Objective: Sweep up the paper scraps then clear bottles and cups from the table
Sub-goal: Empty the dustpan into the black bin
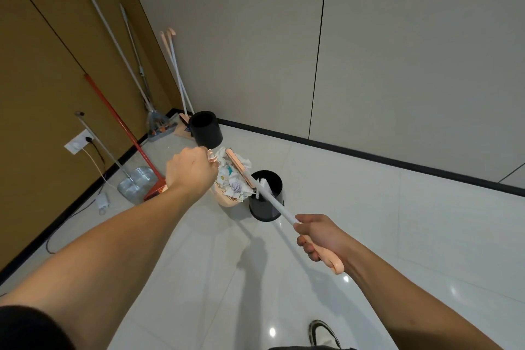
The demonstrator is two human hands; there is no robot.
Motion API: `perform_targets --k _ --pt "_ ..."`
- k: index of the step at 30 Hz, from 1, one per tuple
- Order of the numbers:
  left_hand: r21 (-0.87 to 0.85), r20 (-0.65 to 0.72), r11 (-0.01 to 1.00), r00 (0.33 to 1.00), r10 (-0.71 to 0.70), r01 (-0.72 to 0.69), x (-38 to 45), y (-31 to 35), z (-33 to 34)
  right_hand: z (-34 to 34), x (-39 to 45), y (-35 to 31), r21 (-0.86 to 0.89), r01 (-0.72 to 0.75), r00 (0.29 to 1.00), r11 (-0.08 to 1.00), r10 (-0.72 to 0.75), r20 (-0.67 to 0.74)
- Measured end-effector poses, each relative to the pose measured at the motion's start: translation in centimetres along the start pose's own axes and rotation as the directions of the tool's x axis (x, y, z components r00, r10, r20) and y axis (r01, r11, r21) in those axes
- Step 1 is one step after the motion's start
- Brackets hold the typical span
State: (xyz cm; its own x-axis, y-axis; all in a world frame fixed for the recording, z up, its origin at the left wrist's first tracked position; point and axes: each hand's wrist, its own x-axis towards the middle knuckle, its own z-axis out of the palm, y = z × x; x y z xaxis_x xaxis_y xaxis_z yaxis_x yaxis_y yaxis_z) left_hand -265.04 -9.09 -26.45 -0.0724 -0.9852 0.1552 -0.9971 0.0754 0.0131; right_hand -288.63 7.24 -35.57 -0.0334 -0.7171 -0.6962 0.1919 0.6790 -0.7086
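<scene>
Pink plastic dustpan [227,199], heaped with crumpled paper scraps [234,179], hangs at 12 o'clock beside a black bin [265,196]. Left hand [190,170] has its fingers curled round the dustpan's handle top. Right hand [318,237], at 4 o'clock, grips the broom [272,199] by its pink handle, brush head touching the scraps. A second black bin [205,129] stands beyond.

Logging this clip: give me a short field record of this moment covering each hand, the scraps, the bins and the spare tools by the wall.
left hand: grips the top of the dustpan handle
right hand: grips the pink end of the broom
dustpan: pink, heaped with paper scraps, held beside the near bin
broom head: lies against the scraps
near bin: black, some white paper inside
far bin: black, near the corner
wall tools: red broom, metal dustpan, mop
</scene>
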Motion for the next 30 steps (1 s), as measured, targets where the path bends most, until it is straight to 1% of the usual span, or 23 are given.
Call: perform_targets --k 8,14,22,30 --pt "0.011 -0.022 0.999 0.999 0.034 -0.034 -0.2 -0.1 0.8 -0.7 -0.8 -0.2 -0.003 -0.006 1.0 1.0 0.006 -0.029" --pt "0.004 -0.008 1.0 1.0 0.015 -0.015 -0.4 -0.3 1.0 -1.7 -1.7 -1.3 0.0 -0.005 0.999 1.0 0.005 -0.05" --pt "0.034 -0.01 0.998 0.999 0.049 -0.049 -0.7 0.0 0.6 -2.0 -2.4 -4.0 -0.031 0.018 0.997 0.999 -0.02 -0.075" --pt "0.053 -0.031 0.993 0.994 0.103 -0.101 -0.7 0.0 0.6 -2.2 -1.3 -4.6 -0.052 0.022 0.991 0.998 -0.028 -0.128"
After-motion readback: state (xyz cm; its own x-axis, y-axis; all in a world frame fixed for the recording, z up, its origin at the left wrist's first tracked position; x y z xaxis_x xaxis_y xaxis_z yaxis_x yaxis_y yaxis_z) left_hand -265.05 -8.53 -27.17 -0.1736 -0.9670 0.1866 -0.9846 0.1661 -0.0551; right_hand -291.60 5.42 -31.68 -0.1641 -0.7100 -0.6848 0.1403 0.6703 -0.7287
